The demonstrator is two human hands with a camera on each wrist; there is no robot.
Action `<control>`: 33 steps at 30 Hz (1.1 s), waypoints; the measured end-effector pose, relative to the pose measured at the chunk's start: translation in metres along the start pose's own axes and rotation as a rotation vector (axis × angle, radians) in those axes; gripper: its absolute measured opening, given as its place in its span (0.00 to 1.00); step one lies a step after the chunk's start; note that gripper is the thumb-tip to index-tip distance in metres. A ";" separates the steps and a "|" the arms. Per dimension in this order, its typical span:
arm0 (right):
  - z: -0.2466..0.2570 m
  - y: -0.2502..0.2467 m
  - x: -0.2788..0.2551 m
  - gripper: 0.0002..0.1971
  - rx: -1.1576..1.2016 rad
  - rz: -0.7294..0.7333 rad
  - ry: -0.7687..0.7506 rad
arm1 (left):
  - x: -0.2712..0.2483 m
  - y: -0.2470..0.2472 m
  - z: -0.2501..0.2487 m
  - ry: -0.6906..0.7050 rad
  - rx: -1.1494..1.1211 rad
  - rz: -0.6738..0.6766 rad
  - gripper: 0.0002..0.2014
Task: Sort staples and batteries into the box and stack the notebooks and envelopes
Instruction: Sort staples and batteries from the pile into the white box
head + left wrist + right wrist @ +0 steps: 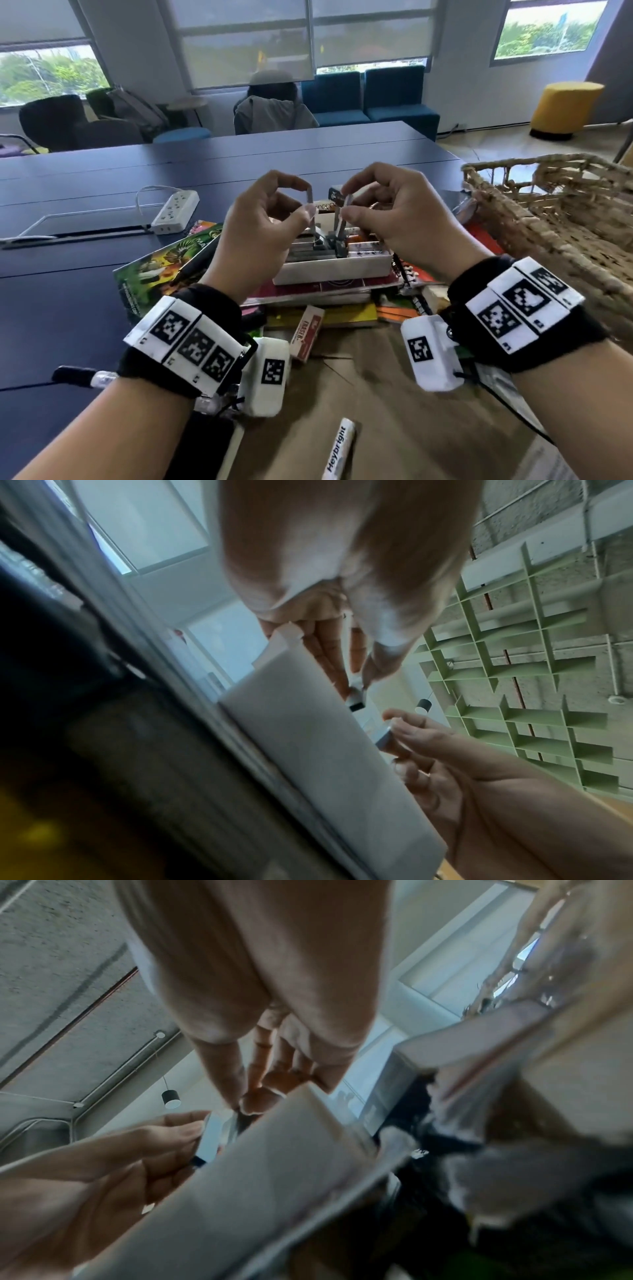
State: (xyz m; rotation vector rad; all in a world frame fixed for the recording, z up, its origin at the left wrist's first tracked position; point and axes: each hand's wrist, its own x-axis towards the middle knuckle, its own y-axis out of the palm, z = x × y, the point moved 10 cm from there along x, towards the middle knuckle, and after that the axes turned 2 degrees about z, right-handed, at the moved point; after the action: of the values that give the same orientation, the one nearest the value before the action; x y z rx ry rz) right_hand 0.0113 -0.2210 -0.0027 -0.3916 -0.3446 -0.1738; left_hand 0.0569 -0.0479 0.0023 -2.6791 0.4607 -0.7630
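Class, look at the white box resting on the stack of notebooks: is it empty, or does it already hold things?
Not empty. The white box holds grey staple strips on its left side and white-labelled batteries on its right.

We see silver-grey staple strips [312, 205] pinched in the fingers [297, 185], above a white box [334, 270]. Below the fingers lie a maroon notebook [308, 289], a green illustrated book [161, 267] and a yellow pad [342, 315]. Nearer the wrists, brown envelopes [394, 411] bear a red-and-white eraser packet [307, 333]. The table [85, 205] is dark blue.
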 end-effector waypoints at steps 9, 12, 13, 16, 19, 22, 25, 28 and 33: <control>-0.001 -0.010 -0.001 0.09 -0.051 -0.114 -0.032 | 0.008 0.002 0.001 0.048 0.111 -0.012 0.19; 0.000 -0.010 -0.001 0.09 -0.087 -0.119 -0.039 | 0.010 0.007 0.003 0.054 0.162 0.013 0.16; 0.000 -0.010 -0.001 0.09 -0.096 -0.120 -0.043 | 0.011 0.009 0.006 0.047 0.179 0.021 0.13; 0.003 -0.011 -0.001 0.09 -0.121 -0.130 -0.063 | 0.013 0.010 0.010 0.039 0.233 0.020 0.08; 0.004 -0.012 0.000 0.08 -0.145 -0.141 -0.081 | 0.014 0.010 0.010 0.038 0.257 0.012 0.07; 0.003 -0.013 0.000 0.08 -0.151 -0.157 -0.096 | 0.013 0.009 0.008 0.037 0.287 -0.001 0.07; 0.003 -0.016 0.001 0.08 -0.158 -0.179 -0.104 | 0.014 0.007 0.006 0.046 0.314 -0.013 0.06; 0.005 -0.018 0.000 0.07 -0.173 -0.197 -0.123 | 0.012 0.008 0.000 0.067 0.357 -0.022 0.06; 0.005 -0.016 0.000 0.07 -0.204 -0.186 -0.127 | 0.008 0.002 -0.014 0.132 0.420 -0.087 0.05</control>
State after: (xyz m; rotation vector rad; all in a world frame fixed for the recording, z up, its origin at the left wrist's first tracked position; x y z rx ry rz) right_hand 0.0056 -0.2335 0.0070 -0.5734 -0.4909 -0.3692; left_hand 0.0554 -0.0560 0.0161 -2.2778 0.1866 -0.9482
